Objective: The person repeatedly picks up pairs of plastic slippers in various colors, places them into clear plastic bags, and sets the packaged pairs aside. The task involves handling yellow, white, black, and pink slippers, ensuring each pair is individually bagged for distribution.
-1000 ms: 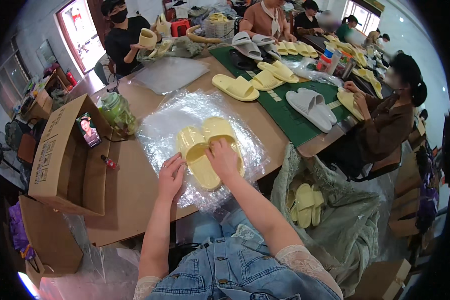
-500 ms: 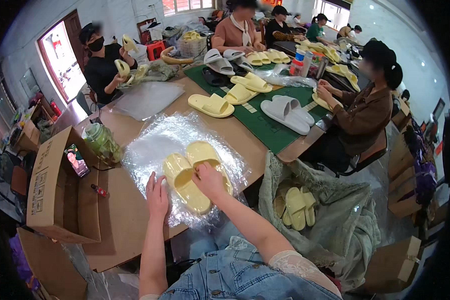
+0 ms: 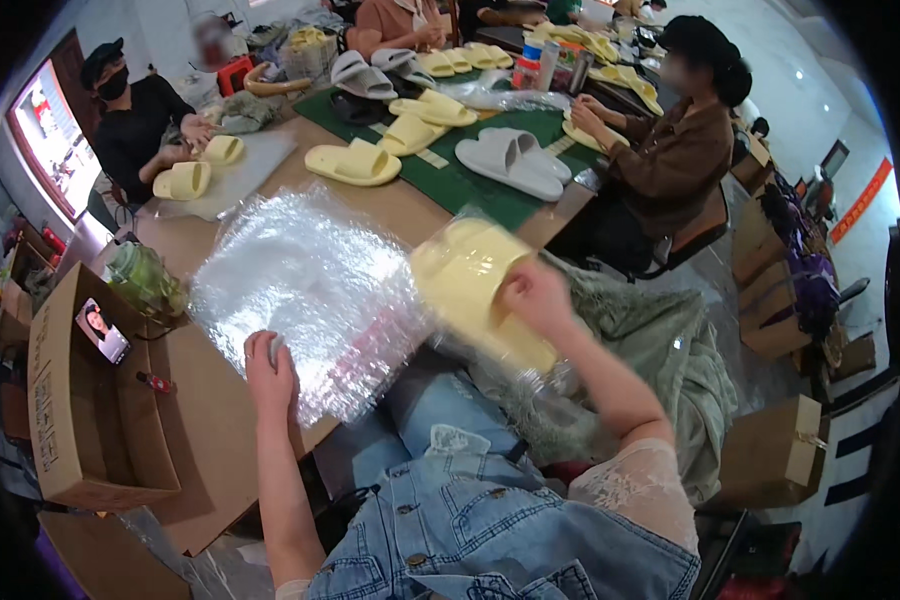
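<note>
My right hand (image 3: 538, 300) grips a pair of pale yellow slippers (image 3: 458, 280) in clear plastic wrap, blurred by motion. They are lifted past the table's near right edge, partly over the grey-green woven sack (image 3: 640, 325). On the left edge of a stack of shiny clear plastic bags (image 3: 290, 260) rests my left hand (image 3: 272, 375), fingers stretched and holding nothing. The stack lies on the brown tabletop (image 3: 210, 420) in front of me. What lies in the sack is hidden by the slippers and my right arm.
At left stand an open cardboard box (image 3: 110, 410) with a phone (image 3: 103, 330) propped in it and a green jar (image 3: 145, 280). Grey slippers (image 3: 515, 165) and yellow slippers (image 3: 355, 163) lie across the table. Co-workers sit at the far left, far side and right.
My right hand has lifted the wrapped yellow slippers off the bag stack and carried them right, toward the sack. My left hand stays by the stack. The far-left co-worker's slippers now lie on the table.
</note>
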`<state>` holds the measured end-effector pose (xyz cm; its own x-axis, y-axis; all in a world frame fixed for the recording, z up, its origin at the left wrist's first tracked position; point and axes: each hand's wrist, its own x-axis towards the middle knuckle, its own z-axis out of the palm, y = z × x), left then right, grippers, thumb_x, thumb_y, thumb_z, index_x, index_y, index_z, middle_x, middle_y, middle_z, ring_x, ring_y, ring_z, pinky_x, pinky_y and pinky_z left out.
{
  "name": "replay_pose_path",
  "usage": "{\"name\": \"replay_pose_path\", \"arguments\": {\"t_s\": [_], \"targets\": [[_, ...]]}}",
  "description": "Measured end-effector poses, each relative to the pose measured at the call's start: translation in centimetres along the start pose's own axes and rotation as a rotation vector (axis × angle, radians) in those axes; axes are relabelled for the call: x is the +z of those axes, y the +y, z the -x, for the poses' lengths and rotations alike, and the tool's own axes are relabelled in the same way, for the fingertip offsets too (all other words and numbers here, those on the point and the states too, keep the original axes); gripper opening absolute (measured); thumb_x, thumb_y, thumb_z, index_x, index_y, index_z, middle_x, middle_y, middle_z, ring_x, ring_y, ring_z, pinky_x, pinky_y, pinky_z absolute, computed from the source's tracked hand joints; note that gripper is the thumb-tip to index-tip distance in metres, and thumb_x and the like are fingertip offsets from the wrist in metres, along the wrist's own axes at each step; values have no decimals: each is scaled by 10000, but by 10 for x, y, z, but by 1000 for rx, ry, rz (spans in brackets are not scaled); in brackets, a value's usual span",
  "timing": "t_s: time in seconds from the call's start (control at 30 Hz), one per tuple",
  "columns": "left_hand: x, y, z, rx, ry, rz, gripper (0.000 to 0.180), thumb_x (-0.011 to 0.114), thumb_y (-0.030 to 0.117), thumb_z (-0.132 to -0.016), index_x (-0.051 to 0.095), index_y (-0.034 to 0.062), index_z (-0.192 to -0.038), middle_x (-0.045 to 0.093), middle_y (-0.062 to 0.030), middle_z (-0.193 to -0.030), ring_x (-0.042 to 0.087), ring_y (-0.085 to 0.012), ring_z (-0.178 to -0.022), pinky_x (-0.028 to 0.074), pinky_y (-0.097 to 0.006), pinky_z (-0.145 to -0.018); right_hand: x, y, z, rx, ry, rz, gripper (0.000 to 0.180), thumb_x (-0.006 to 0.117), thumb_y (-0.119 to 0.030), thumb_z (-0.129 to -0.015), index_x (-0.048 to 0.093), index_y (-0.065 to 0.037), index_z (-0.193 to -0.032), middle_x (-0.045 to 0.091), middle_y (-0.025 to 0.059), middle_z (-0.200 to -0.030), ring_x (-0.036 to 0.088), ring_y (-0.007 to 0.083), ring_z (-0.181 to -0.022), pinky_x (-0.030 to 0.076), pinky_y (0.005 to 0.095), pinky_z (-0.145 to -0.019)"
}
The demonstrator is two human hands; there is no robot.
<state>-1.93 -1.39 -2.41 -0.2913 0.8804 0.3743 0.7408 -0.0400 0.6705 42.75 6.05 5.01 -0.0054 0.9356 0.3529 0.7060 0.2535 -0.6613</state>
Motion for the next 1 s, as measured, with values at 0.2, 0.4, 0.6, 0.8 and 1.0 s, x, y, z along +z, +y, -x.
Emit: {"name": "replay_pose_path", "arguments": {"t_s": [0.2, 0.4, 0.6, 0.8, 1.0], "targets": [[1, -2, -1, 37, 26, -31, 323, 620, 129, -900, 603, 43, -1210, 531, -152, -1312, 534, -351, -1229, 439, -420, -1038, -121, 104, -12, 488, -391, 260, 433, 697, -374, -784, 737, 5, -988, 726, 188, -861, 713, 301, -804, 542, 406, -742], [3, -4, 0, 51, 38, -54, 309, 621, 126, -902, 608, 41, -1199, 517, -167, -1334, 523, -363, -1238, 438, -431, -1040, -109, 200, 47, 663, -417, 685, 506, 694, -366, -800, 701, 56, -1080, 694, 263, -1122, 676, 390, -1064, 538, 459, -910], [3, -3, 0, 50, 35, -58, 292, 618, 119, -901, 616, 28, -1178, 523, -201, -1323, 530, -380, -1226, 440, -439, -1034, -76, 195, 4, 314, 0, 552, 292, 696, -269, -822, 688, -74, -1040, 684, 129, -1055, 652, 334, -1036, 535, 451, -861], [0, 11, 1, -39, 13, -25, 275, 629, 129, -898, 632, 39, -1158, 527, -169, -1343, 538, -351, -1228, 436, -419, -1034, -21, 143, -108, -203, 233, 394, 314, 706, -254, -824, 666, -87, -1087, 648, 102, -1075, 614, 329, -1056, 515, 456, -878], [2, 5, 2, 0, 53, -17, 268, 647, 114, -879, 643, 37, -1136, 548, -175, -1306, 555, -350, -1202, 446, -398, -1016, 41, 135, -205, -37, 30, 380, 498, 737, -375, -814, 660, -125, -1238, 574, 182, -1330, 523, 361, -1260, 449, 468, -1036]]}}
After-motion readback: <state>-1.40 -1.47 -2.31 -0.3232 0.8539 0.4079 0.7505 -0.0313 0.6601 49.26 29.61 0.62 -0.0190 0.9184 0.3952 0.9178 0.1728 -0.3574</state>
